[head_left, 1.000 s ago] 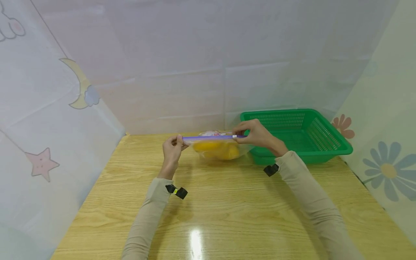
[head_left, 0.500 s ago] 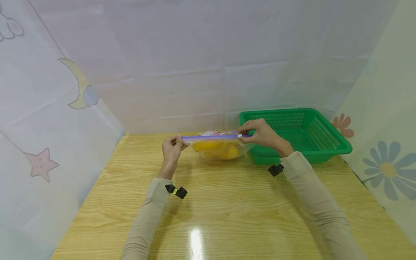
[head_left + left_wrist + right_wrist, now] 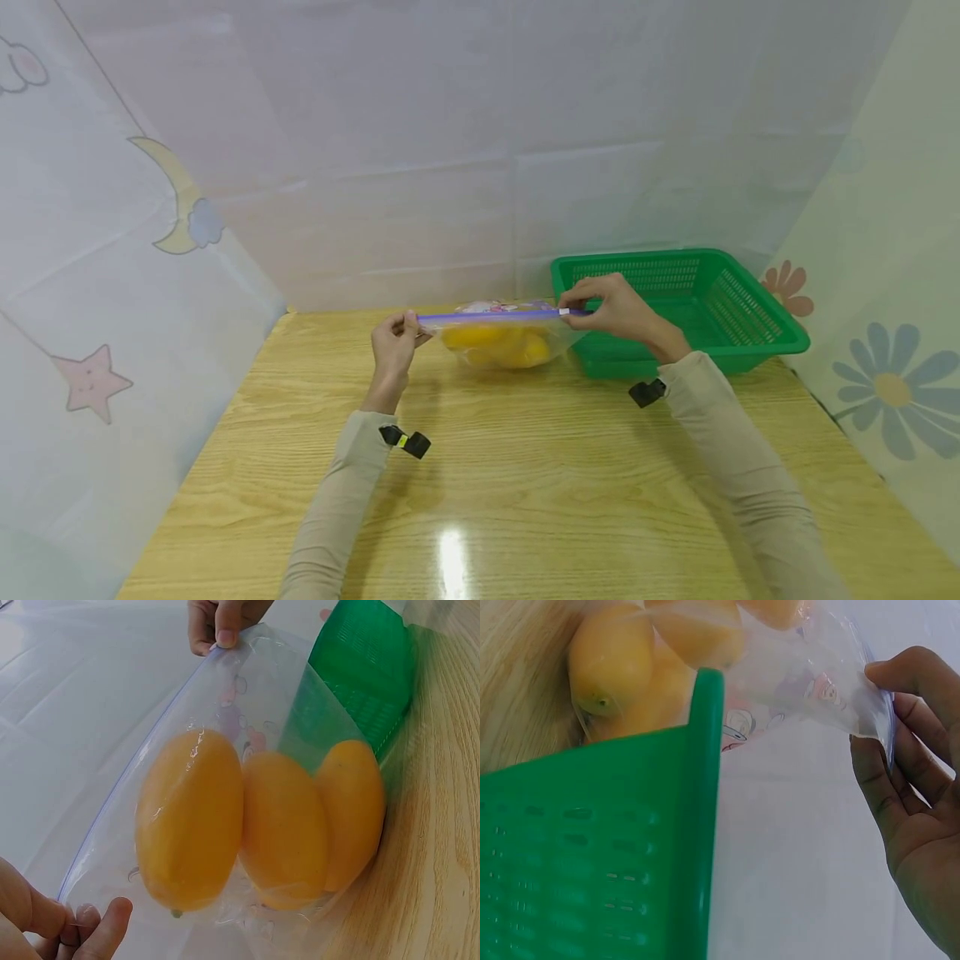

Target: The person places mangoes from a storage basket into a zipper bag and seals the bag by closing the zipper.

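A clear zip bag (image 3: 566, 337) with a purple-blue strip along its top stands near the back of the table, several yellow-orange oval fruits (image 3: 191, 817) inside. My left hand (image 3: 393, 346) pinches the strip's left end between thumb and fingers. Toward the other end, my right hand (image 3: 611, 308) pinches the strip at the small white slider (image 3: 564, 312). The strip is stretched straight between both hands. In the right wrist view the thumb and fingers of my right hand (image 3: 922, 757) grip the bag's corner. Cartoon prints show on the bag's plastic.
A green plastic basket (image 3: 757, 354) with slotted walls sits at the back right, close behind and beside my right hand. The wooden table (image 3: 487, 483) meets a pale cloth backdrop (image 3: 405, 208) at its back edge. Patterned cloth hangs on both sides.
My right hand has slid rightward along the strip, and the white slider has moved right with it. My left hand stays at its end of the bag.
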`<state>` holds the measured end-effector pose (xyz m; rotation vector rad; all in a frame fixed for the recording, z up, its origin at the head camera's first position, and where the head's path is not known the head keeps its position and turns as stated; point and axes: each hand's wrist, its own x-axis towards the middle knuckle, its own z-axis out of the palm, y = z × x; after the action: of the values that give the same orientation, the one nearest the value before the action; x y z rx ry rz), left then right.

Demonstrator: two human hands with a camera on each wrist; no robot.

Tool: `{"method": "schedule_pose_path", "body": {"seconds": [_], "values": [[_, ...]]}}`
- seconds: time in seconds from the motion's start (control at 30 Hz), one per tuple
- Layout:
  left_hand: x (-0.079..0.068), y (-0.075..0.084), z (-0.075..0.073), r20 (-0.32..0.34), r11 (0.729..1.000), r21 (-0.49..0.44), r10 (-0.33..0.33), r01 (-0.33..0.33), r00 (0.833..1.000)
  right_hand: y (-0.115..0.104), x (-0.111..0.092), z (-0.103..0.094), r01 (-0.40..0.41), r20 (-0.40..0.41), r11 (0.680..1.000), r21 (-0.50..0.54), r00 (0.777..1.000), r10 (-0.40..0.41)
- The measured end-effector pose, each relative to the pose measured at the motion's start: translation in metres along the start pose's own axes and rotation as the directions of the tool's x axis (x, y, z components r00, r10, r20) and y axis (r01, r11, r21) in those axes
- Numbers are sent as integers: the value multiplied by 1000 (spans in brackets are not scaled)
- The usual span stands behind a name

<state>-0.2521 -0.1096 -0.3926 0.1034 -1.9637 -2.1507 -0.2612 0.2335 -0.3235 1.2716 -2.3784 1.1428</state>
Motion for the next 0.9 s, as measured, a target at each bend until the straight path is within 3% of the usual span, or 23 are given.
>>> {"method": "schedule_pose_path", "body": {"seconds": [0.9], "values": [[1, 1, 2, -9, 1000, -3, 7, -7, 1000, 9, -18, -16, -21, -21, 1000, 19, 1000, 21]]}}
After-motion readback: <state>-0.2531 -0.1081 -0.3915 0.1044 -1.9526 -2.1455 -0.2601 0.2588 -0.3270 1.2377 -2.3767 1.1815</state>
